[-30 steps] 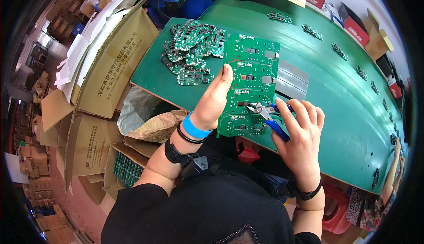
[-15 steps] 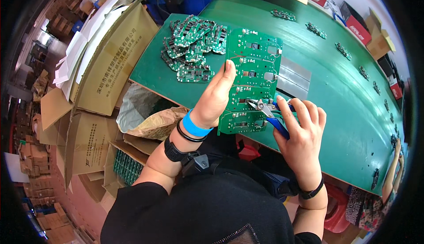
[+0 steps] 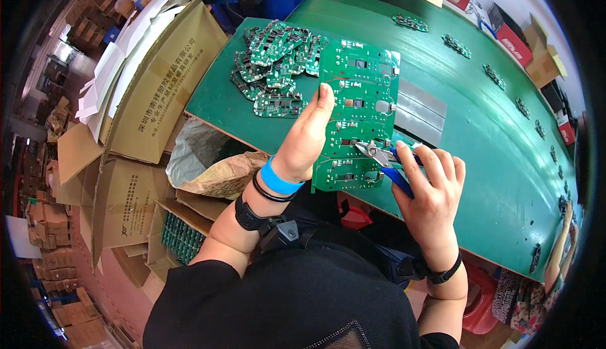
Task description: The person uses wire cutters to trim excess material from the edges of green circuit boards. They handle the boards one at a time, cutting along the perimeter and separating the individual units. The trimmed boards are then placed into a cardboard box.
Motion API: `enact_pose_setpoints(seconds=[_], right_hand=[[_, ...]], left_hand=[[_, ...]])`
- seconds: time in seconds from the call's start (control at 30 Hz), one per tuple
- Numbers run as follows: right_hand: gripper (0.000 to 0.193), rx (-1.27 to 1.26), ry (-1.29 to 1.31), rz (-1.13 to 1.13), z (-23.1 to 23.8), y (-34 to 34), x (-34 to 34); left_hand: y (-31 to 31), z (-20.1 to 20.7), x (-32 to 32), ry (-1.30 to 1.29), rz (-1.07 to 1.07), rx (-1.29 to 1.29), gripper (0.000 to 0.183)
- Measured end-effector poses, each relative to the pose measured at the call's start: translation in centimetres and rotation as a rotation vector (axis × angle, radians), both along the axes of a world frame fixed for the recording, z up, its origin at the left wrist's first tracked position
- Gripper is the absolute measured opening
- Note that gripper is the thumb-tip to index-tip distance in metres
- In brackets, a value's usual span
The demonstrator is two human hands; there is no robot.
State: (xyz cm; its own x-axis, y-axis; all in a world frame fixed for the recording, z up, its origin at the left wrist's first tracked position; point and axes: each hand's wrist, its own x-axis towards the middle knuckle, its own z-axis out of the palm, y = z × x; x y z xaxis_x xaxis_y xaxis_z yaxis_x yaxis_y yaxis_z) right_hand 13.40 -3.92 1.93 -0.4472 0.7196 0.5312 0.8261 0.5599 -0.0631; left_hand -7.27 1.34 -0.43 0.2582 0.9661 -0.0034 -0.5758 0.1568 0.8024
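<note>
My left hand [image 3: 307, 133] grips a green circuit board panel [image 3: 366, 118] by its left edge, thumb on the face and the other fingers hidden behind. The panel is made of several joined boards and is held up over the table's near edge. In my right hand [image 3: 434, 188] is a pair of cutting pliers [image 3: 379, 154] with blue handles, fingers wrapped round them. The pliers' jaws lie against the panel's face, by the third board from the top. Left of the panel lies a heap of separate small circuit boards [image 3: 278, 59].
The green table [image 3: 492, 178] carries a grey metal plate [image 3: 420, 114] and a curved row of small boards, one of them [image 3: 456, 45] at the back. Large cardboard boxes [image 3: 170, 90] stand at left. Another person's arms [image 3: 562, 248] reach in at far right.
The panel has shifted very slightly to the left in my left hand. The pliers stay at nearly the same spot on it, and both hands keep their grip.
</note>
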Motion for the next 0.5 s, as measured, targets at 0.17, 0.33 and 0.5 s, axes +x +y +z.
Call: enact_pose_setpoints(seconds=[0.17, 0.33, 0.5], right_hand=[[0.058, 0.026, 0.115, -0.026, 0.5, 0.3, 0.4], [0.054, 0.035, 0.209, -0.134, 0.3, 0.7, 2.0], [0.052, 0.005, 0.161, -0.156, -0.8, 1.4, 1.5]], left_hand=[[-0.3, 0.4, -0.7, -0.014, -0.022, -0.049, 0.064], [0.2, -1.6, -2.7, -0.545, -0.367, -0.21, 0.075], [-0.5, -2.5, -2.0, -0.638, -0.412, -0.214, 0.072]])
